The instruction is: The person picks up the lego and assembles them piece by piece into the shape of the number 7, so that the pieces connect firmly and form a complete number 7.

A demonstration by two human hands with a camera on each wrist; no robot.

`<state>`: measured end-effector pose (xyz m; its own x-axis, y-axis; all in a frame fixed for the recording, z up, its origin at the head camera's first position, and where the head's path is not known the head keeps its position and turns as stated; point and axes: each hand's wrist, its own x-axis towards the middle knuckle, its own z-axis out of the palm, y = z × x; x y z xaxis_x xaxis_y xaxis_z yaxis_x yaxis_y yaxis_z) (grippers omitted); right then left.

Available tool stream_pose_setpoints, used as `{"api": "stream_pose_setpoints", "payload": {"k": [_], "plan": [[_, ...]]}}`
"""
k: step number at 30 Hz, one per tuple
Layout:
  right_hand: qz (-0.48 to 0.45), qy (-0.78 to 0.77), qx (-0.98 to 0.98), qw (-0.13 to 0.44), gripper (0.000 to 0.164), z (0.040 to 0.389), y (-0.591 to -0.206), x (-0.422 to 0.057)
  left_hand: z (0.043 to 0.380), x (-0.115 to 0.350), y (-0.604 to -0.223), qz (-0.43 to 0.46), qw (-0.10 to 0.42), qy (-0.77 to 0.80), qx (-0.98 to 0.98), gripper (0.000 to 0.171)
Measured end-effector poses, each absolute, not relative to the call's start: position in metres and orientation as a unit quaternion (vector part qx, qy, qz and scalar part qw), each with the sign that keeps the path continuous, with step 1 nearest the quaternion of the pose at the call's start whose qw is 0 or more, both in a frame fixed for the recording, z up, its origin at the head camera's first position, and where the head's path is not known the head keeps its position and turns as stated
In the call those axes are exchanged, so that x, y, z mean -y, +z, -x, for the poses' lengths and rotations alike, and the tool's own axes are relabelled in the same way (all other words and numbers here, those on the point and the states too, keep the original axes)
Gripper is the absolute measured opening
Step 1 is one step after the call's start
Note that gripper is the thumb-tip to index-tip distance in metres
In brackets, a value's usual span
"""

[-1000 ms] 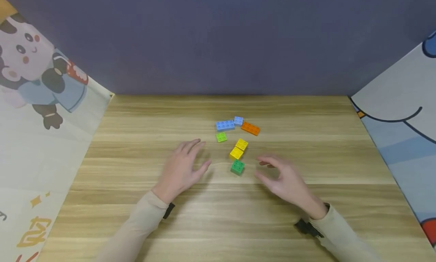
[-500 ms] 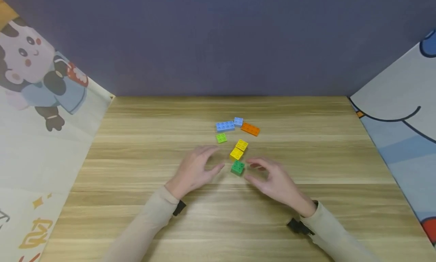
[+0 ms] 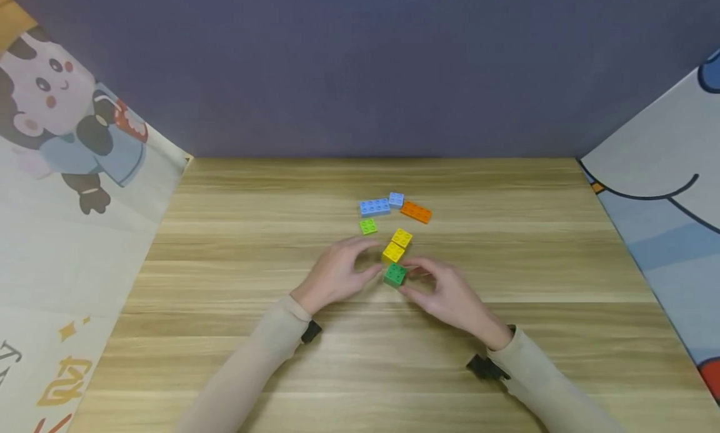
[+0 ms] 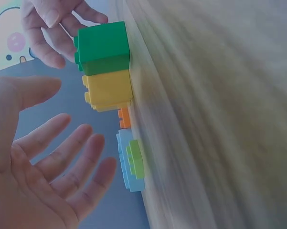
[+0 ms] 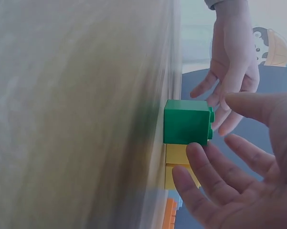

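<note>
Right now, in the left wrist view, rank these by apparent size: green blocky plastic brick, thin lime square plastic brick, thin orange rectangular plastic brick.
1. Green brick
2. Lime brick
3. Orange brick
Nearness to the camera enlarges the first.

The worktop is pale brown with darker wood-grain streaks running from side to side. On it, studs up, sits a green block, the landmark here. Just beyond the green block lies a yellow block, then a second yellow block, slightly right. Beyond and left of the green block are a thin lime piece and, farther, a long blue brick. Farthest straight beyond it is a small blue brick; beyond and right, a flat orange brick.
</note>
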<state>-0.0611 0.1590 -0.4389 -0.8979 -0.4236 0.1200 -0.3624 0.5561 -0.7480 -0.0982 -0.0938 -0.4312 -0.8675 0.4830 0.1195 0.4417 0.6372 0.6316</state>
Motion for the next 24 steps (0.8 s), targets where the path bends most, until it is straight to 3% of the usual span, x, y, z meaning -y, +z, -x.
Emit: {"api": "stream_pose_setpoints", "payload": {"k": [15,24], "plan": [[0.211,-0.420,-0.879,0.079,0.051,0.065,-0.445,-0.161,0.112,0.073,-0.433,-0.264,0.091,0.305,-0.911,0.046],[0.206,-0.419,-0.880,0.093,0.044,0.067,-0.444,-0.159,0.111,0.072,-0.431,-0.253,0.077,0.299,-0.917,0.030]]}}
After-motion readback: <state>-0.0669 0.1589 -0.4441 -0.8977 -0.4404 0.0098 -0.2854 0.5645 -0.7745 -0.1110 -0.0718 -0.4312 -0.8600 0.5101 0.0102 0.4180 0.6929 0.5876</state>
